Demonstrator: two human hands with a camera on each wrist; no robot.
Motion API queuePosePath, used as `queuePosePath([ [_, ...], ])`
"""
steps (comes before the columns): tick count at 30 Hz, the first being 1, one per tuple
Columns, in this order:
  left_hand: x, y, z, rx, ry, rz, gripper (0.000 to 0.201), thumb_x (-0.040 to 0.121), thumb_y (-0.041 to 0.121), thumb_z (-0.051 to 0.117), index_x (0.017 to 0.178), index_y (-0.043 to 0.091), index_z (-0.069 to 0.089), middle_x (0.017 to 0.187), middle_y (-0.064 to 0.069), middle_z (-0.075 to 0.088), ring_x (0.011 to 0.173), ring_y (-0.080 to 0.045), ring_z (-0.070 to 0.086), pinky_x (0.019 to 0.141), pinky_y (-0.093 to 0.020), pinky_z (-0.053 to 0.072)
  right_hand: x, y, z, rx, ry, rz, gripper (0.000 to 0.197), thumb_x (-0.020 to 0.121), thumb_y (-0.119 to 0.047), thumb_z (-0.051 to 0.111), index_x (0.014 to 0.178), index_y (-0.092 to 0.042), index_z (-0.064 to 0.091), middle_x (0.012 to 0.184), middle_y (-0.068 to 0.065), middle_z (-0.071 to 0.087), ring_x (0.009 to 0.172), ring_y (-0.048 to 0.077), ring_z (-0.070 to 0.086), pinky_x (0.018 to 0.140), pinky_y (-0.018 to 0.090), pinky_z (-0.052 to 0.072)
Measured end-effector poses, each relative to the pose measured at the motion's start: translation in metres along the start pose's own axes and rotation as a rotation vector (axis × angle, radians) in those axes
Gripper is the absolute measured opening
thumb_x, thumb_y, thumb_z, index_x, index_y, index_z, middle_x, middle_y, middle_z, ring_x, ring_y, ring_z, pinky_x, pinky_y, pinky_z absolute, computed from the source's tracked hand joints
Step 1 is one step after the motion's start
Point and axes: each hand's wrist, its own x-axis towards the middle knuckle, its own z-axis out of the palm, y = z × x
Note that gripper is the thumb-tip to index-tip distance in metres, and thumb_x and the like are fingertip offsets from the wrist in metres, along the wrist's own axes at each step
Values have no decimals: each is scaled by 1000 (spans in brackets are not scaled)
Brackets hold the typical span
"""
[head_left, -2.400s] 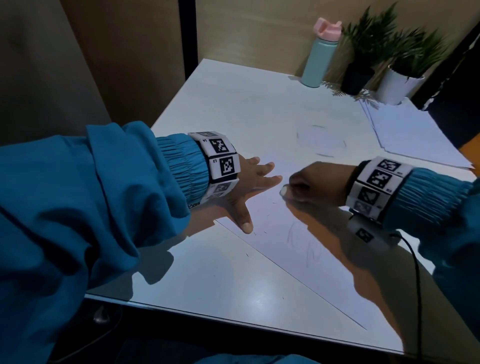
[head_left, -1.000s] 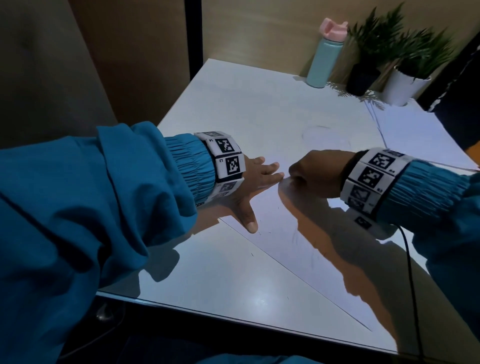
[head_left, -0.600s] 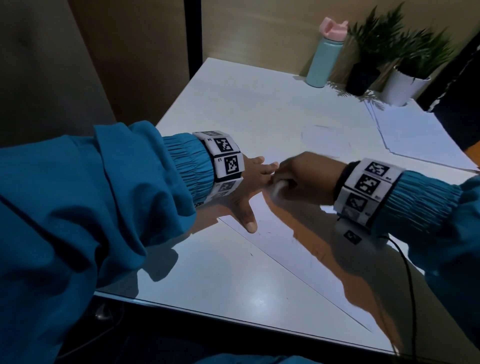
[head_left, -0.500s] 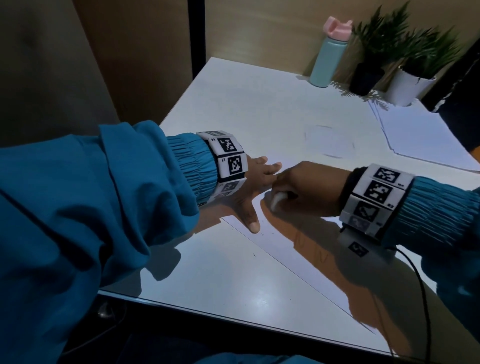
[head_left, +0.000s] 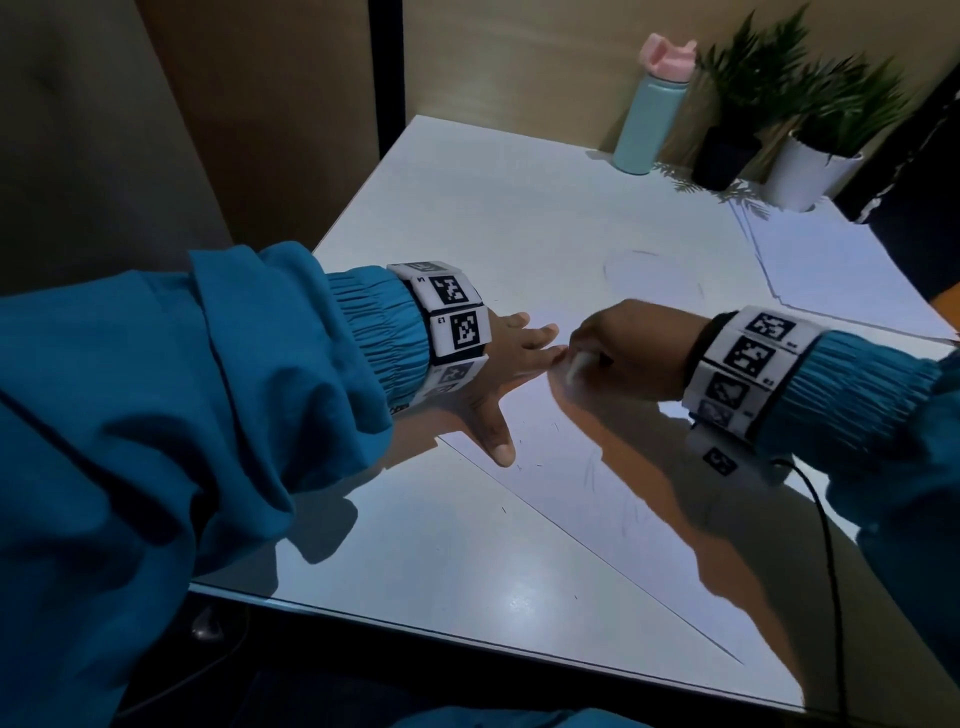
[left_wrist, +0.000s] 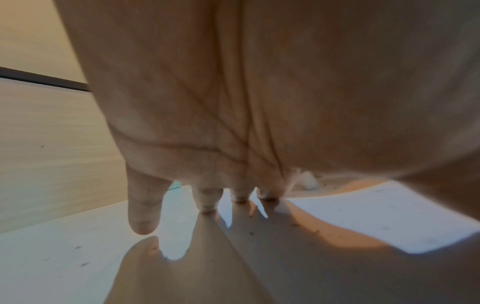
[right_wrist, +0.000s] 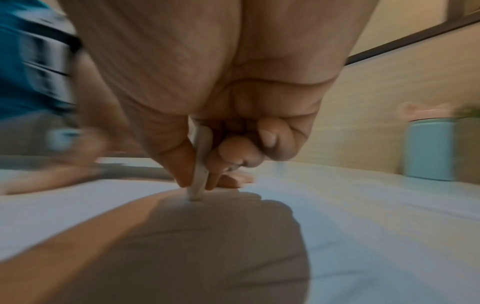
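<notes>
White eraser (head_left: 579, 364) is pinched in the right hand (head_left: 636, 353) between thumb and forefinger, and the other fingers are curled into the palm. Its lower end touches the sheet (head_left: 597, 499) directly under those fingertips. The right wrist view is smeared with blur.

The left hand (head_left: 498, 379) lies palm down on the sheet's near-left edge. Its fingers are straight and spread, and the thumb points back toward the person. Its fingertips press the sheet just beside the eraser, though whether they touch it cannot be told.

Faint pencil scribbles (head_left: 592, 467) mark the sheet on the person's side of the right hand. Dark crumbs (left_wrist: 293, 225) lie scattered under and around the left hand. The sheet lies askew on the pale counter (head_left: 415, 551).

Beyond the right hand and to its right is a stack of paper (head_left: 831, 270). Further off, at the counter's far edge, stand a teal bottle (head_left: 649, 119) with a pink lid and two potted plants (head_left: 800, 104). A black cable (head_left: 831, 571) runs from the right wrist toward the person.
</notes>
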Motion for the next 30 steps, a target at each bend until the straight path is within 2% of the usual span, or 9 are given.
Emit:
queuePosePath([
  [2,-1,-1,0,-22,2,7,136,60,86,62,155,27,-14,164,4,-17,152,-24,-6,115,-57,15,-12,-24,9,5,-60,-87,20,80,-30,40,74,-21,56,72,-2,63,67,18,56,72,30,51],
  [5,-1,-4,2,-36,2,17,149,39,100,45,156,27,-13,164,4,-16,152,-23,-6,116,-56,14,-24,-37,14,14,-184,-162,18,81,-25,46,73,-17,60,72,-1,62,67,20,54,69,26,47],
  [8,1,-1,2,-28,12,1,137,57,88,59,156,28,-14,164,5,-16,152,-25,-6,115,-55,16,-6,-2,3,-12,-37,11,21,78,-34,38,62,-26,48,67,-3,59,69,23,57,71,29,48],
  [10,1,1,2,-17,19,-7,133,63,82,65,156,26,-13,164,4,-16,152,-25,-6,116,-52,16,-3,7,4,2,23,7,23,73,-40,30,59,-26,43,64,-4,55,67,22,55,71,29,49],
  [13,0,-2,1,-43,6,9,139,57,86,65,156,27,-14,164,5,-18,151,-24,-8,116,-55,13,-20,-27,17,33,-87,-137,25,74,-37,34,66,-21,51,65,-4,56,62,16,51,65,24,45],
  [15,0,-3,1,-45,8,5,139,57,86,65,156,28,-14,164,5,-18,151,-23,-9,116,-56,12,-26,-31,17,36,-168,-138,18,79,-31,43,70,-21,54,67,-6,56,62,12,50,65,19,42],
  [20,1,-1,4,-25,23,-1,135,60,86,62,156,29,-14,164,5,-16,152,-24,-6,116,-55,14,-1,14,-1,-18,-18,52,18,80,-32,36,67,-25,48,74,-5,60,77,24,61,75,31,50],
  [25,-1,-2,1,-26,13,13,138,58,87,63,156,27,-13,164,4,-17,152,-24,-7,116,-54,13,-26,-41,15,10,-212,-146,22,75,-35,37,72,-23,55,75,-3,63,69,19,56,72,29,50],
  [30,-1,1,-2,47,16,5,131,64,83,62,154,29,-18,164,3,-16,152,-27,-5,115,-56,17,-1,-12,1,-63,-37,68,21,80,-33,36,69,-22,49,76,2,63,77,28,63,79,36,55],
])
